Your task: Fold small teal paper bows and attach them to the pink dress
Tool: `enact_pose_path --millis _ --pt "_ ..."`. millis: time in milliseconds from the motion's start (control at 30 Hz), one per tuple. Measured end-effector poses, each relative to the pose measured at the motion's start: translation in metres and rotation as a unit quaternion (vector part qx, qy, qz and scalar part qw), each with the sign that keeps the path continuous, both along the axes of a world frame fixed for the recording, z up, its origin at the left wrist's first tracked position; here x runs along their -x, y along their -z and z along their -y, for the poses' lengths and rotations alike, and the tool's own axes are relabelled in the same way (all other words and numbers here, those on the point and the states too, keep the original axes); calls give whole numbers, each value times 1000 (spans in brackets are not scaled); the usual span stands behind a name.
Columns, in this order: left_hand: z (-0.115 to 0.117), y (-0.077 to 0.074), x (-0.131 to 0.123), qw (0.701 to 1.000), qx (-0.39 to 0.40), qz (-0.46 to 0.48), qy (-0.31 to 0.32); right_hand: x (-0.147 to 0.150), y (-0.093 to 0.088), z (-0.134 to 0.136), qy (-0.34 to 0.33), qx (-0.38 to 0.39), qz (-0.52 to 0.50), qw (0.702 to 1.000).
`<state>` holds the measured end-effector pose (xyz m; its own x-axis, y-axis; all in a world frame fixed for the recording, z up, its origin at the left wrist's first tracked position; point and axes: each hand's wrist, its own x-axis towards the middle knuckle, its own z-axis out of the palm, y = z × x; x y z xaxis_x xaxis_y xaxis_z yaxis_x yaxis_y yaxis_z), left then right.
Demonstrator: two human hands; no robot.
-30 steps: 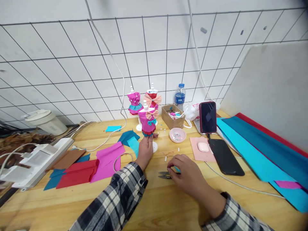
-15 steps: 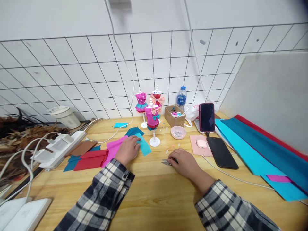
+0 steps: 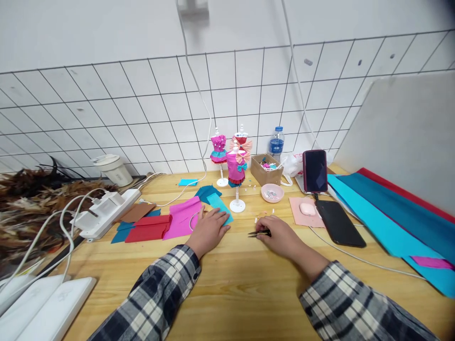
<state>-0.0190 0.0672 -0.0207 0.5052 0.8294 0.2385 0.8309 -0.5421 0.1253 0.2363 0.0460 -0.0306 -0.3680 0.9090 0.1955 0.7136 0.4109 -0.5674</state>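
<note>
L hand [image 3: 209, 230] is flat w/ fingers spread, partly over the light-blue cloth [image 3: 220, 203], no grip afaict. R hand [image 3: 277, 235] has its fingers curled round the dark snips [image 3: 263, 232], tips pointing left, just above or on the surface [image 3: 231, 289], can't tell. Pink-dressed mini mannequin [image 3: 235, 168] stands upright beyond, btwn them. Imo: cloth-picking step; next move prob needs a pinch on the cloth edge.

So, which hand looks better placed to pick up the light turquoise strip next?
Left, probably: the left hand partly covers the light turquoise strip, while the right hand is farther off and holds the thread snips.
</note>
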Motion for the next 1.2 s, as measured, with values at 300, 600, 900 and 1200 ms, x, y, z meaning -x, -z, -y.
enact_pose_path --millis 300,600,900,1200 --pt "20 -9 8 992 35 39 112 -3 3 -2 12 24 -42 999" --pt "35 -14 -5 949 -74 301 52 10 -15 14 55 358 -343 867" --pt "62 -20 -28 951 -81 211 209 29 -13 22 118 407 -523 739" --pt "52 -12 -34 834 274 473 73 28 -17 23 70 258 -384 884"
